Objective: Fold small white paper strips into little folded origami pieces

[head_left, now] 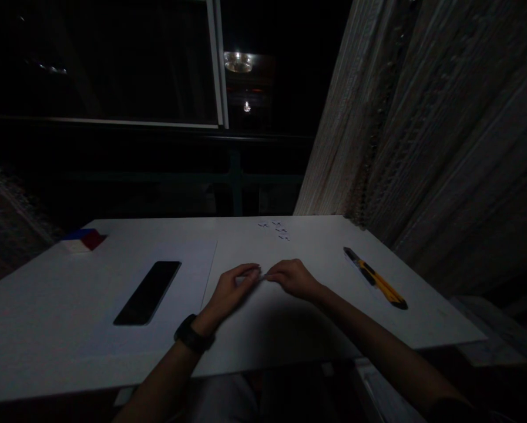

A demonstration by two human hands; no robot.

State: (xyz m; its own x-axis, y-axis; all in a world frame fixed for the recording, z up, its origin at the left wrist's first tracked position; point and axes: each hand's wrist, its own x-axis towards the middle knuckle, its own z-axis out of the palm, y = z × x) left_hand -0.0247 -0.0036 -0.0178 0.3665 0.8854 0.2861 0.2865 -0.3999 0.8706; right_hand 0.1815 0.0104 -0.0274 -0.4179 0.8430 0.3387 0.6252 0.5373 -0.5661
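Note:
My left hand [232,288] and my right hand [295,277] meet fingertip to fingertip over a white sheet of paper [254,323] in the middle of the white table [47,329]. Both hands are pinched on a tiny pale piece [262,274] between them, too small to name. A dark watch [192,336] is on my left wrist. Several tiny dark bits [277,230] lie on the sheet just beyond the hands.
A black phone [148,292] lies face up left of the hands. A yellow and black utility knife [375,277] rests to the right. A red, white and blue block [83,239] sits at the far left corner. A pale curtain [422,117] hangs at right; a dark window is behind.

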